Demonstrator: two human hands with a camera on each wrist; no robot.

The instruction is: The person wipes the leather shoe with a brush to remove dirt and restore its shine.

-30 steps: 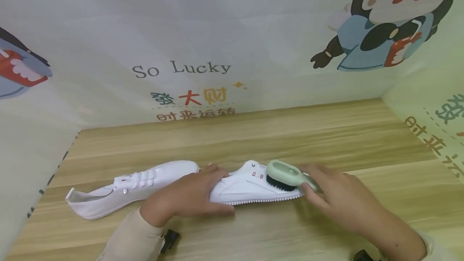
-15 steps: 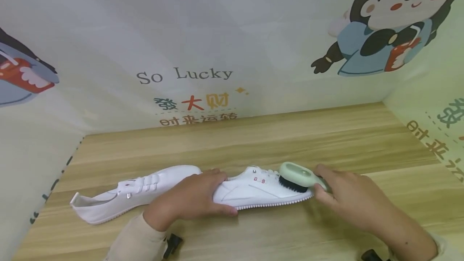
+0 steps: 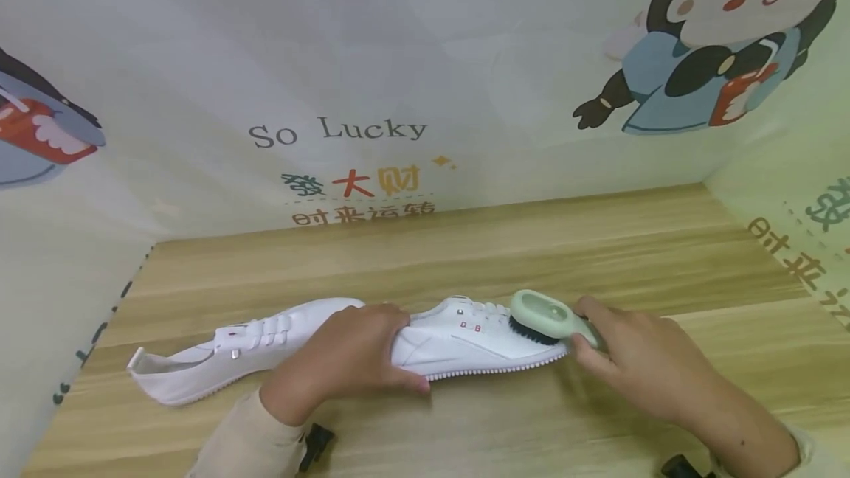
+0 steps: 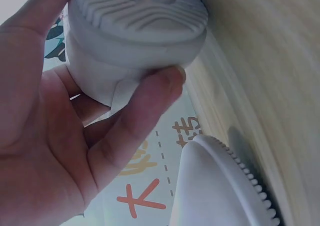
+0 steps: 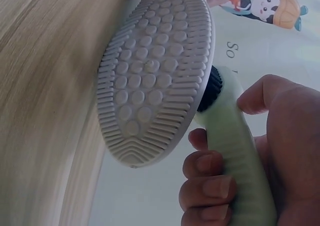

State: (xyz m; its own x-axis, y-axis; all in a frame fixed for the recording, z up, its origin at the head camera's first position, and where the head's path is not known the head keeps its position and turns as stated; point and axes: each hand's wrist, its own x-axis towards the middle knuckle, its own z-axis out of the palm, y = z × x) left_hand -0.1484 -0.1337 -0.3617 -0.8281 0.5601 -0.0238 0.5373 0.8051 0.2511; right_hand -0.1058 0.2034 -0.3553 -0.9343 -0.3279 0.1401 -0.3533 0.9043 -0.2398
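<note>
My left hand (image 3: pixel 352 349) grips the heel of a white lace-up shoe (image 3: pixel 445 351), fingers over the top and thumb along the near side. In the left wrist view the shoe's heel (image 4: pixel 135 50) sits between thumb and fingers, sole facing the camera. My right hand (image 3: pixel 644 360) holds a pale green scrub brush (image 3: pixel 544 313) by its handle, fingers curled round it. The brush's black bristles (image 5: pixel 211 90) touch the upper near the toe. The toe end appears raised, its studded sole (image 5: pixel 150 80) visible in the right wrist view.
A second white shoe (image 3: pixel 246 349) lies on the wooden tabletop (image 3: pixel 498 257) to the left, its toe behind my left hand. A printed cloth (image 3: pixel 465 80) walls the back and sides. A black device (image 3: pixel 317 445) is at the left cuff.
Over the last second the brush and right hand have shifted right along the shoe toward the toe. My left hand keeps its grip on the heel.
</note>
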